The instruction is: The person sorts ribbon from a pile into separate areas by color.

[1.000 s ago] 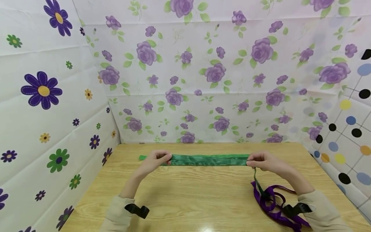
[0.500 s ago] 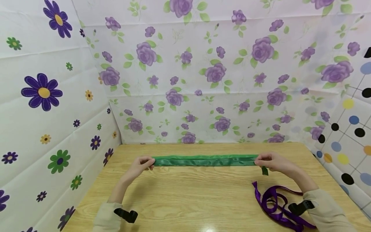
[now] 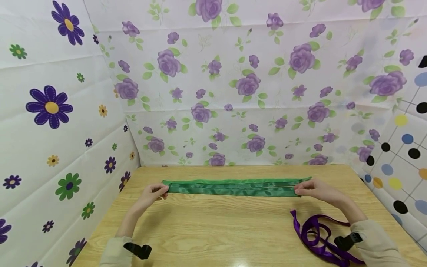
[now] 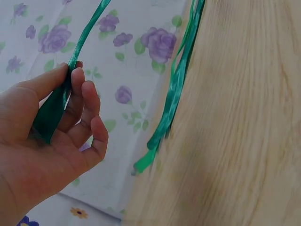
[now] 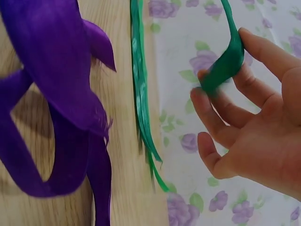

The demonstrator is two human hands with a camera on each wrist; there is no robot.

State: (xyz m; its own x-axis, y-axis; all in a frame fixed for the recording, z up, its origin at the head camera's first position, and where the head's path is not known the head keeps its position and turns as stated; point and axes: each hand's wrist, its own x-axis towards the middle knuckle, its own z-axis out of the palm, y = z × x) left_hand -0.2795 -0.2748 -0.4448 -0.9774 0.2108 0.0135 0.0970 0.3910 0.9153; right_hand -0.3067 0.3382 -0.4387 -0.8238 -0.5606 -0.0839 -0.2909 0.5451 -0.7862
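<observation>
A satin green ribbon stretches straight from one hand to the other across the far part of the table. My left hand pinches its left end between thumb and fingers; in the left wrist view the ribbon's tail lies against the palm. At the other end, my right hand holds it at the fingertips, the short end bending down and blurred in the right wrist view. Just behind, more green ribbon strips lie lengthwise on the table, overlapped by the held ribbon in the head view.
A loosely looped purple ribbon lies on the wooden table at the near right, beside the right forearm. Flower-printed sheets stand behind the table and to the left, a dotted sheet to the right.
My hands have moved apart, the left one leftward and slightly nearer, drawing the ribbon out longer. Its loose end, earlier hanging over the purple ribbon, is now up at the right hand.
</observation>
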